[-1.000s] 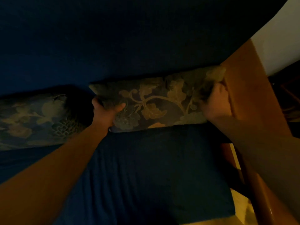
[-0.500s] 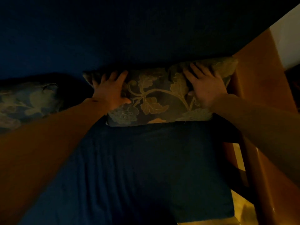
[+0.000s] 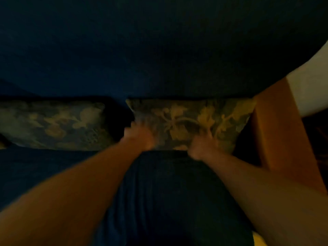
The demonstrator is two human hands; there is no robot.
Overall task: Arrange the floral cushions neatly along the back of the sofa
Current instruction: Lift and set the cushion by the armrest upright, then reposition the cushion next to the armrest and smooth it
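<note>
The scene is dim and blurred. A floral cushion (image 3: 229,119) stands against the dark blue sofa back (image 3: 142,50) at the right end, touching the wooden armrest (image 3: 280,135). A second floral cushion (image 3: 53,125) leans against the back at the left, with a dark gap between the two. My left hand (image 3: 140,135) lies on the lower left part of the right cushion. My right hand (image 3: 202,146) is at that cushion's lower edge, near its middle. Both hands are smeared by motion, so their fingers cannot be made out.
The dark blue seat (image 3: 168,192) stretches from the cushions toward me, under my forearms. A pale wall (image 3: 308,89) shows beyond the armrest at the right. A strip of light floor (image 3: 257,239) appears at the bottom right.
Both hands have slid down from the upper face of the right cushion to its lower part. The view has shifted, bringing more of the left cushion into sight.
</note>
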